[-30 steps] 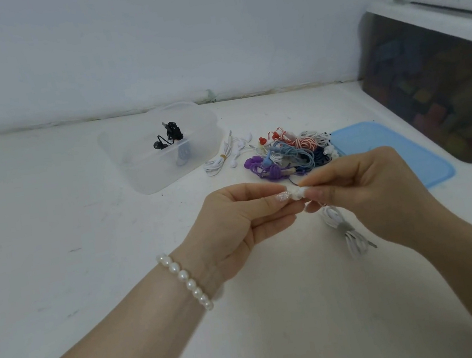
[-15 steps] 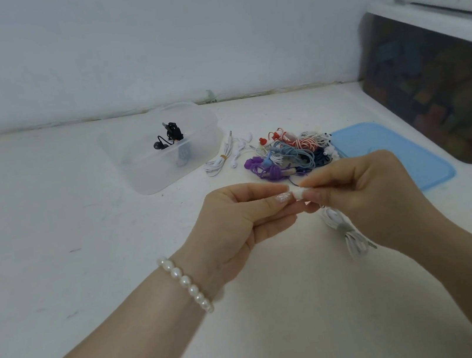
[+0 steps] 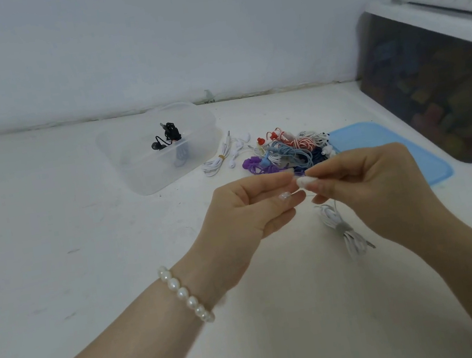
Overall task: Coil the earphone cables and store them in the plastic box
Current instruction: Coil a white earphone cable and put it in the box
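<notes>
My right hand pinches a white earbud at its fingertips, and the white earphone cable, bundled with a grey tie, hangs below it onto the table. My left hand is just left of it, thumb and fingers pinched close to the thin cable; whether it grips the cable is unclear. The clear plastic box stands further back with black earphones inside. A pile of coloured earphones lies behind my hands, and a coiled white set rests beside the box.
A blue lid lies flat at the right behind my right hand. A dark storage bin with a white top stands at the far right against the wall. The white tabletop stretches to the left.
My fingertips were touching around the earbud; now my hands have drawn slightly apart, with the earbud left in the right hand. The bundle still hangs below.
</notes>
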`<action>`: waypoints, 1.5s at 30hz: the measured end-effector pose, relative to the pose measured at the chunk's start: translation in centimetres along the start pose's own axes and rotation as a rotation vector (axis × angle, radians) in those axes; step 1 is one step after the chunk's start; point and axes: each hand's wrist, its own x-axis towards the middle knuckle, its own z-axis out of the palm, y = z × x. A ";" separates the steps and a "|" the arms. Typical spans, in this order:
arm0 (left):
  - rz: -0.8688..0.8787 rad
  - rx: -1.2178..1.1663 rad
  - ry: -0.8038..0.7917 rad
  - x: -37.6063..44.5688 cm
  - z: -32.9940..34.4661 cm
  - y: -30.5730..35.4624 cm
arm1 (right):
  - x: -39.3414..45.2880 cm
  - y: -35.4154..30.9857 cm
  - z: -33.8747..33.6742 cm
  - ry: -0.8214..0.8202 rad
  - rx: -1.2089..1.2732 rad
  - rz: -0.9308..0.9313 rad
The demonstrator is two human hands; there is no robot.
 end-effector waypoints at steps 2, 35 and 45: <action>0.005 -0.003 -0.015 0.0 0.0 -0.1 | 0.1 0.1 0.0 0.001 -0.002 0.006; 0.226 0.791 0.011 0.4 2.8 -2.4 | 0.6 -1.2 -1.9 -0.003 0.860 0.056; 0.260 0.370 0.100 2.5 0.4 -0.4 | 1.5 0.7 -2.7 0.146 0.787 0.207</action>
